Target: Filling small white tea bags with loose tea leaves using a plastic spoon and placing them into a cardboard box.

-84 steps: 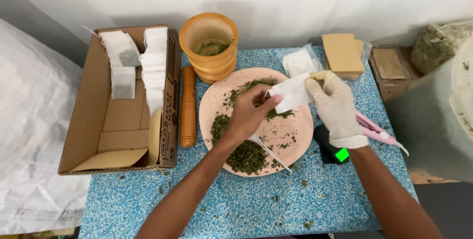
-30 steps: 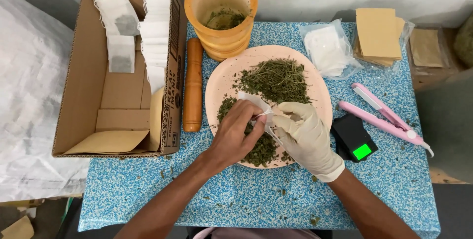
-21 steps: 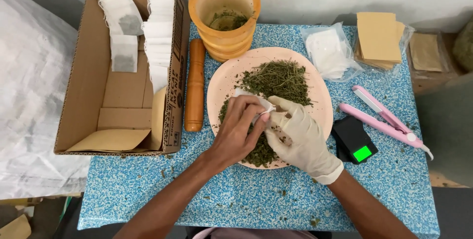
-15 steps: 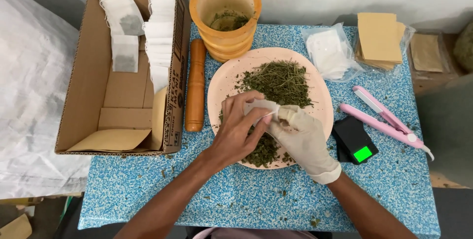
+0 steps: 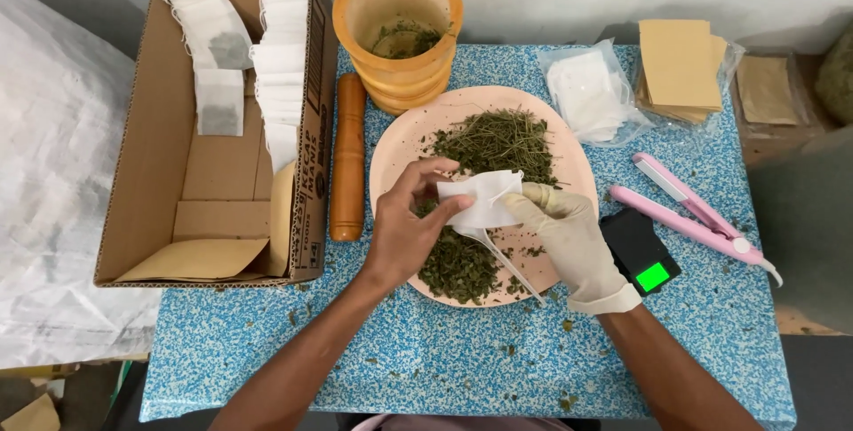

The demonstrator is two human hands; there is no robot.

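Observation:
Both hands meet over a pink plate (image 5: 398, 143) heaped with dried green herbs (image 5: 494, 139). My bare left hand (image 5: 404, 234) pinches the left edge of a small white paper tea bag (image 5: 480, 196). My right hand (image 5: 573, 240), in a pale glove, grips the bag's right side, and a thin white spoon (image 5: 508, 264) slants down from under the bag across the plate. A second pile of herbs (image 5: 458, 267) lies at the plate's near edge.
A cardboard box (image 5: 160, 164) with rows of white tea bags (image 5: 283, 49) stands at left. Beside it lie a wooden pestle (image 5: 348, 157) and an orange mortar (image 5: 400, 31). At right are a bag of white sachets (image 5: 588, 93), tan envelopes (image 5: 681, 65), a pink sealer (image 5: 697, 216) and a black scale (image 5: 640, 251).
The hands dipped into the near herb pile with the bag and spoon, then lifted the bag slightly to the plate's middle.

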